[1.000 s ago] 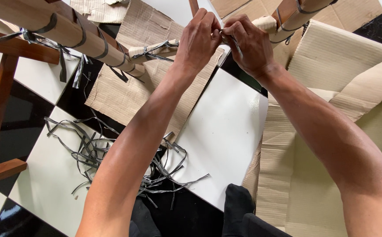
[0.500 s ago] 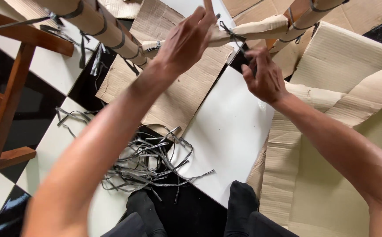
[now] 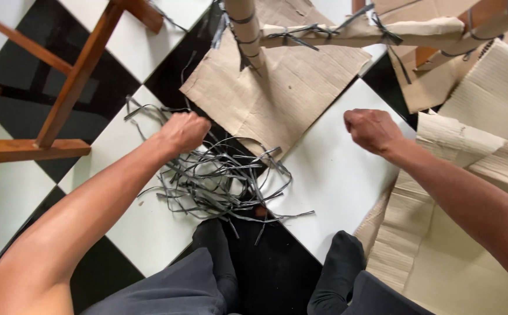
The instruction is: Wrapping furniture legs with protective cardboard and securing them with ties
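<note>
Grey strips [image 3: 219, 178] under fisted left hand [image 3: 184, 132], grip contents hidden; right hand [image 3: 372, 130] fisted, seemingly empty.

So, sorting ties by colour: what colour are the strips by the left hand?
Dark grey strips, head view.

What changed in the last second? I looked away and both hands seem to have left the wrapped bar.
Both hands let go of the cardboard-wrapped bar and dropped: the left hand to the pile of grey strips, the right hand closed over the white tile. Cardboard sheets stayed.
</note>
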